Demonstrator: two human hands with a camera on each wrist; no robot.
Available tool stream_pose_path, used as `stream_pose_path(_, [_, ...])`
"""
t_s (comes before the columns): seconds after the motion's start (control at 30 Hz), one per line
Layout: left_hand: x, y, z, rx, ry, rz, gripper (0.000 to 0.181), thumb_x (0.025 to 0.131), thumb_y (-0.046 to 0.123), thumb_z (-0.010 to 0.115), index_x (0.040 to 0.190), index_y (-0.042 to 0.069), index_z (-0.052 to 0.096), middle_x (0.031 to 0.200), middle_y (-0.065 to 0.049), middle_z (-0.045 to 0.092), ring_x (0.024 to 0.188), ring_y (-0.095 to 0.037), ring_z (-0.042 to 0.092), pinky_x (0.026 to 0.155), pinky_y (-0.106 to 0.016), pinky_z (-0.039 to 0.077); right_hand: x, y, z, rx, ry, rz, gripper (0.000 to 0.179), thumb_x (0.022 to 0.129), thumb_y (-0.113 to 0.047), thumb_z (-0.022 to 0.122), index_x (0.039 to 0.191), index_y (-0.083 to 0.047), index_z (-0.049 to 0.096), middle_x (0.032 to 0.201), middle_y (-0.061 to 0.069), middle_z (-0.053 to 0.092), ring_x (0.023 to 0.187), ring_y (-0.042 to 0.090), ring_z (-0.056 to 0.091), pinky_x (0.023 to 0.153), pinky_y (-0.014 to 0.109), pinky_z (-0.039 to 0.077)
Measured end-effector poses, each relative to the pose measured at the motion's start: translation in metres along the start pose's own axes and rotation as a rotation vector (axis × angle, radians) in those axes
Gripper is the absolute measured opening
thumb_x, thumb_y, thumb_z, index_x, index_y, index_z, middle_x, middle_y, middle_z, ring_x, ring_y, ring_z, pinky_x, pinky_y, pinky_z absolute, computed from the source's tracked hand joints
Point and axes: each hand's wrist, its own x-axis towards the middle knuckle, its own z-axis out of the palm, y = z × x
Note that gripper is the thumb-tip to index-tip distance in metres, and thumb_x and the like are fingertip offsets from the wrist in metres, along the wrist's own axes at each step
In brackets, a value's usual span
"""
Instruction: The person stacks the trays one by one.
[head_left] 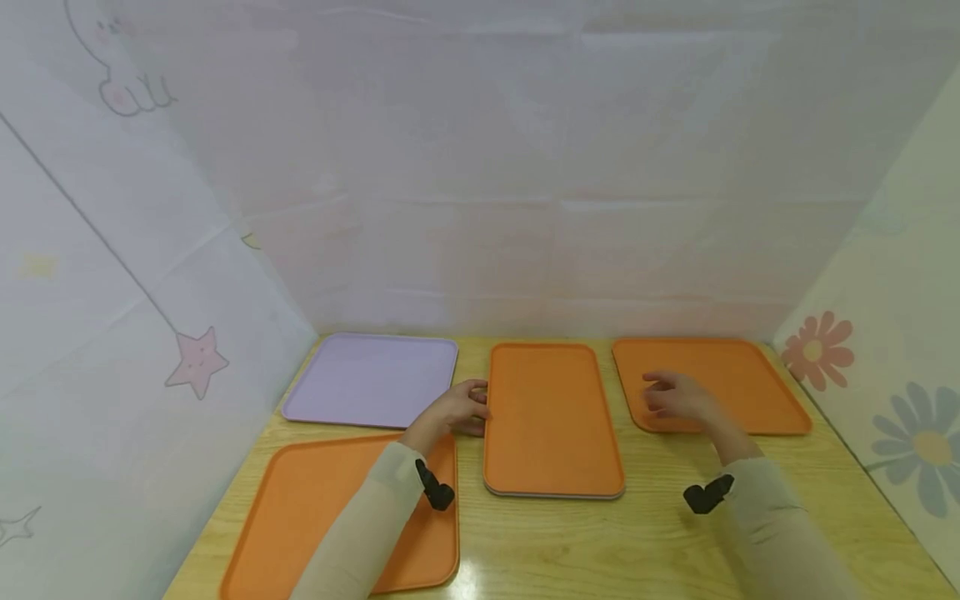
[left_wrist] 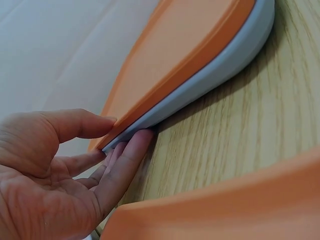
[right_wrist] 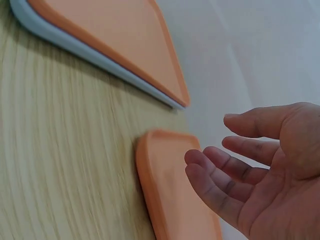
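Note:
Two stacked trays lie lengthwise in the middle of the table: an orange tray (head_left: 551,425) on top and a pale grey-blue tray (left_wrist: 225,67) beneath it. At their left edge, my left hand (head_left: 457,407) pinches the pair, thumb on the orange rim and fingers against the pale tray's side and underside. My right hand (head_left: 675,396) hovers over a second orange tray (head_left: 750,383) at the back right, apart from the stack. In the right wrist view its fingers are loosely bent, with nothing between them.
A lilac tray (head_left: 375,379) lies at the back left. Nearer, another orange tray (head_left: 300,492) lies partly under my left forearm. All rest on a wooden table (head_left: 570,550), enclosed by pale printed cloth walls (head_left: 525,167) at the back and both sides.

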Motion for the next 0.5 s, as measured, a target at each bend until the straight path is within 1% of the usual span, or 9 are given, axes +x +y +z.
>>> stream_pose_path(0.13, [0.000, -0.002, -0.001, -0.007, -0.006, 0.001, 0.076, 0.087, -0.011, 0.067, 0.155, 0.003, 0.034, 0.129, -0.021, 0.049, 0.097, -0.029, 0.066, 0.079, -0.051, 0.061, -0.010, 0.008, -0.019, -0.043, 0.015, 0.001, 0.060, 0.106, -0.012, 0.051, 0.151, 0.016, 0.025, 0.136, 0.040, 0.046, 0.119, 0.049, 0.057, 0.094, 0.050, 0.055])
stream_pose_path(0.27, [0.000, -0.004, -0.001, -0.014, -0.010, 0.005, 0.076, 0.087, -0.011, 0.067, 0.154, 0.003, 0.035, 0.133, -0.022, 0.048, 0.101, -0.030, 0.065, 0.080, -0.052, 0.060, -0.020, 0.017, -0.038, -0.076, 0.030, -0.002, 0.062, 0.106, -0.014, 0.052, 0.152, 0.016, 0.023, 0.139, 0.041, 0.044, 0.121, 0.050, 0.055, 0.095, 0.050, 0.055])
stream_pose_path(0.4, [0.000, -0.004, -0.001, -0.019, -0.007, 0.003, 0.077, 0.086, -0.011, 0.067, 0.155, 0.004, 0.034, 0.137, -0.023, 0.047, 0.104, -0.032, 0.065, 0.080, -0.053, 0.060, -0.032, 0.026, -0.055, -0.110, 0.058, -0.038, 0.063, 0.105, -0.014, 0.054, 0.151, 0.017, 0.024, 0.138, 0.044, 0.044, 0.120, 0.052, 0.055, 0.093, 0.052, 0.055])
stream_pose_path(0.5, [0.000, -0.002, 0.000, -0.022, -0.008, 0.002, 0.078, 0.086, -0.010, 0.067, 0.155, 0.005, 0.034, 0.139, -0.023, 0.046, 0.105, -0.032, 0.064, 0.080, -0.053, 0.060, -0.039, 0.034, -0.067, -0.129, 0.086, -0.049, 0.061, 0.105, -0.013, 0.053, 0.149, 0.020, 0.025, 0.136, 0.046, 0.044, 0.117, 0.051, 0.058, 0.091, 0.051, 0.056])
